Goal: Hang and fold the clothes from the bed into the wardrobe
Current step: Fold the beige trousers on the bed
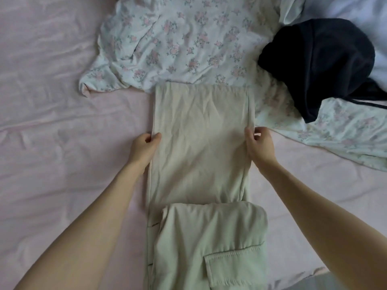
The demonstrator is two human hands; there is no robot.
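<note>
Beige cargo trousers (201, 147) lie flat lengthwise on the pink bed sheet (52, 126), legs pointing away from me, the pocketed waist part folded over near me. My left hand (145, 146) pinches the left edge of the trouser leg, thumb on top. My right hand (258, 144) pinches the right edge at the same height. A white floral garment (188, 42) lies crumpled beyond the trouser hems. A dark navy garment (326, 63) sits bunched on the floral one at the right.
White bedding (360, 9) shows at the far right corner. The bed's near edge and a grey floor strip (335, 281) appear at bottom right. Bare pink sheet stretches to the left of the trousers.
</note>
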